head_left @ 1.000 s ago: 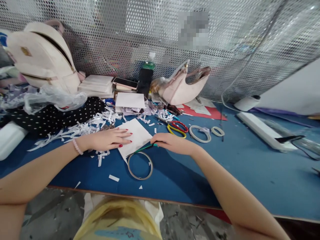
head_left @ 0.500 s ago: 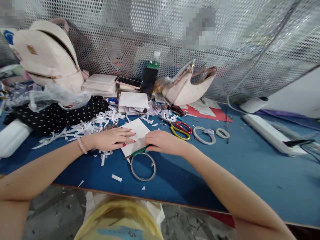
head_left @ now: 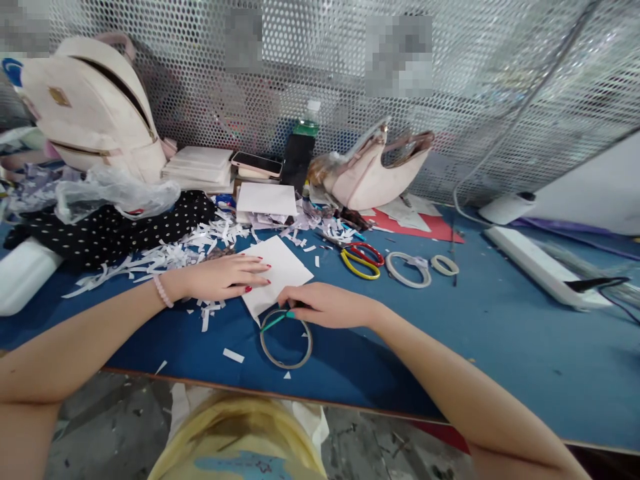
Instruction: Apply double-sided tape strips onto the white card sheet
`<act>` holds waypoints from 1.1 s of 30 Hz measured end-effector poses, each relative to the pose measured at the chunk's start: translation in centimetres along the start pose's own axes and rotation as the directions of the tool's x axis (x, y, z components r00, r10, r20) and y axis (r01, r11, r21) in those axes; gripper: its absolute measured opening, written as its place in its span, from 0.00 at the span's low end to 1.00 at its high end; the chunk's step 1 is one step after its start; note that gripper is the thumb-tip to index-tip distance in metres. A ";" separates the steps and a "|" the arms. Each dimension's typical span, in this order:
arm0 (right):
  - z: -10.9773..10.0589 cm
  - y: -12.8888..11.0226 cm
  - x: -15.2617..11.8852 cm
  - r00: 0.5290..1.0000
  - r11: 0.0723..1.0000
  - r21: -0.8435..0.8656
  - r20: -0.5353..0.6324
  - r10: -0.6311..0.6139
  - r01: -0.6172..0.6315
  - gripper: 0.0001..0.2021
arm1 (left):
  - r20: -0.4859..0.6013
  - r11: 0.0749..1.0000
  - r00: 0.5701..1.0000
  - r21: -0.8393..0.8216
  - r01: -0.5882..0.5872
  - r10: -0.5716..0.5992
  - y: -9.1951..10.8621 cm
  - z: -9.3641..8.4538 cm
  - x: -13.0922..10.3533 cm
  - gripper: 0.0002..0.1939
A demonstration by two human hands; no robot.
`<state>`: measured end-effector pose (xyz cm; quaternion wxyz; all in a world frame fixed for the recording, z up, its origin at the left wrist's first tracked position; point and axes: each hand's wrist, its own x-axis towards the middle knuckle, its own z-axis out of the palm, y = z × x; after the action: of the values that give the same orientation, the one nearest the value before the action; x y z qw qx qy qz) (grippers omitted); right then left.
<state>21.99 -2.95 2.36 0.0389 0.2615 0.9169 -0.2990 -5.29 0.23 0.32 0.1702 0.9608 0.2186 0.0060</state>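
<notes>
My left hand point(head_left: 225, 277) lies flat with its fingers spread, pressing on a white sheet of paper point(head_left: 285, 263). A pink bead bracelet circles that wrist. My right hand point(head_left: 325, 305), at the paper's near right corner, is closed around a slim green tool point(head_left: 273, 323); its exact kind is unclear. The tool crosses the top of a large, thin roll of tape point(head_left: 287, 366) lying by the paper's near edge. To the right of the paper are scissors with red and yellow handles point(head_left: 367, 268).
White paper strips point(head_left: 165, 257) litter the table left and behind. Two more tape rolls, one large point(head_left: 424, 277) and one small point(head_left: 445, 265), lie right. A pale handbag point(head_left: 373, 180), a backpack point(head_left: 95, 107), paper stacks point(head_left: 200, 163) and a bottle point(head_left: 307, 123) stand behind; a power strip point(head_left: 537, 263) is far right.
My right hand has moved toward me with the green tool, off the paper and over the tape roll, uncovering the paper's right corner. My left hand stays put.
</notes>
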 end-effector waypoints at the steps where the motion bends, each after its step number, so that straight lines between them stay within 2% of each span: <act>1: 0.0 -0.1 0.0 1.000 1.000 -0.013 0.007 0.004 -0.004 0.11 | 0.005 1.000 1.000 0.003 0.001 -0.001 0.0 0.0 0.0 0.23; 4: 0.2 -0.2 0.1 1.000 0.999 -0.046 0.004 -0.006 0.006 0.17 | 0.007 1.000 1.000 0.012 -0.002 0.002 -0.1 0.1 0.0 0.23; 8: 0.8 0.2 0.2 0.999 0.999 -0.019 -0.024 -0.049 0.048 0.10 | -0.014 1.000 1.000 0.022 -0.011 0.011 -0.3 0.3 0.0 0.23; 13: 0.9 1.4 0.2 0.983 0.992 -0.021 -0.135 -0.127 0.125 0.12 | -0.003 1.000 1.000 0.028 -0.014 0.014 -0.1 0.2 0.0 0.23; 17: 0.4 2.1 -0.3 0.966 0.971 -0.211 -0.203 -0.158 0.115 0.15 | 0.004 1.000 1.000 0.025 -0.004 0.004 0.0 0.0 0.0 0.23; 20: 0.0 2.2 -0.5 0.958 0.931 -0.351 -0.215 -0.189 0.104 0.13 | -0.008 1.000 1.000 0.026 0.010 -0.010 0.2 0.0 0.1 0.22; 25: 0.3 2.0 -0.4 0.948 0.862 -0.499 -0.226 -0.225 0.085 0.15 | -0.081 0.995 0.995 0.076 0.070 -0.063 1.3 0.6 0.3 0.21; 29: 0.7 1.5 -0.1 0.947 0.814 -0.580 -0.240 -0.213 0.036 0.15 | -0.152 0.986 0.986 0.144 0.087 -0.065 2.4 1.2 0.5 0.26; 33: 1.0 1.0 0.0 0.944 0.788 -0.616 -0.258 -0.204 0.002 0.14 | -0.155 0.978 0.983 0.166 0.125 -0.099 3.0 1.5 0.6 0.31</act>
<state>22.41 -2.79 0.98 -0.0408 0.2277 0.9714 0.0544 -3.33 -2.55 -0.17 0.0689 0.9552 0.2840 0.0474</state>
